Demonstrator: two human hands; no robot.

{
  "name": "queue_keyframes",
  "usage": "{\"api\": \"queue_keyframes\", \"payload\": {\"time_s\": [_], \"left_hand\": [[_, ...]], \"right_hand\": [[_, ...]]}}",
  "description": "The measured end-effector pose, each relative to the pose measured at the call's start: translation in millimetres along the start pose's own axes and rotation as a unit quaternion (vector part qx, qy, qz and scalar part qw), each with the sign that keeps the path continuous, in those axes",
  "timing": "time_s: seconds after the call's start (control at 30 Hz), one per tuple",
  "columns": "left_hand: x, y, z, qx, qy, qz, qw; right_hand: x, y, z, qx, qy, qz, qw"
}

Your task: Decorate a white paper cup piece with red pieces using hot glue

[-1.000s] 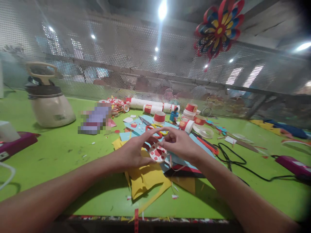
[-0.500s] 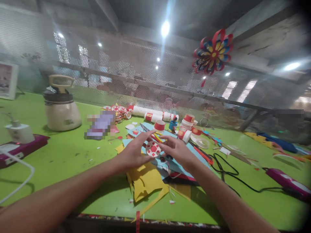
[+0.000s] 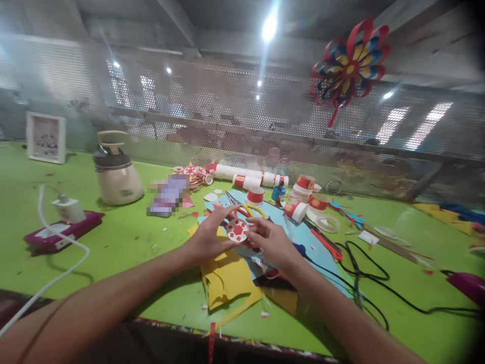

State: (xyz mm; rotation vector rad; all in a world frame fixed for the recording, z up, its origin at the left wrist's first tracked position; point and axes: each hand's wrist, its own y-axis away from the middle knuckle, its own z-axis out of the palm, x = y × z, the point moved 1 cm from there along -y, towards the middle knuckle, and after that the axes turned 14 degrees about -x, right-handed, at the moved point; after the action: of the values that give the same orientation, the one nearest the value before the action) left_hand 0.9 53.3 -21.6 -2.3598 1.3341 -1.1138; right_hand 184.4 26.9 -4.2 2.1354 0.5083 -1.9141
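Step in hand looks like fine rim work: left hand (image 3: 210, 237) holds the patterned disc (image 3: 238, 230) thumb-to-fingers above the tabletop (image 3: 159, 303), right hand (image 3: 275, 242) has fingers curled at its edge, can't tell if gripping. Next move probably calls for a steady left hold, light right fingertips. Count: 1 held disc, 2 purple power strips (image 3: 83, 222) (image 3: 468, 285), 1 jug (image 3: 119, 184), 1 picture frame (image 3: 29, 136)

A green surface (image 3: 125, 237) bore a cream jug (image 3: 119, 182), white-and-red paper cups (image 3: 254, 196), yellow paper (image 3: 227, 280), blue sheets (image 3: 322, 253), a framed picture (image 3: 46, 138) and black cable (image 3: 364, 277).
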Motion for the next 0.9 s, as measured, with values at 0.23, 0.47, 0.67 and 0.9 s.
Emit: {"api": "queue_keyframes", "payload": {"time_s": [0.23, 0.47, 0.67, 0.9], "left_hand": [[10.9, 2.5, -5.6, 0.034, -0.079, 0.025, 0.996], [7.1, 2.6, -5.0, 0.048, -0.075, 0.004, 0.996], [2.3, 1.3, -4.1, 0.003, -0.025, -0.007, 1.000], [-0.8, 1.3, -0.3, -0.036, 0.008, -0.036, 0.999]], "right_hand": [[-5.7, 7.4, 4.9, 0.014, 0.006, -0.015, 1.000], [-7.4, 5.2, 9.3, 0.023, 0.014, -0.044, 0.999], [-6.4, 4.9, 11.0, 0.029, -0.001, -0.042, 0.999], [-5.1, 4.6, 11.0, 0.042, -0.023, -0.030, 0.998]]}}
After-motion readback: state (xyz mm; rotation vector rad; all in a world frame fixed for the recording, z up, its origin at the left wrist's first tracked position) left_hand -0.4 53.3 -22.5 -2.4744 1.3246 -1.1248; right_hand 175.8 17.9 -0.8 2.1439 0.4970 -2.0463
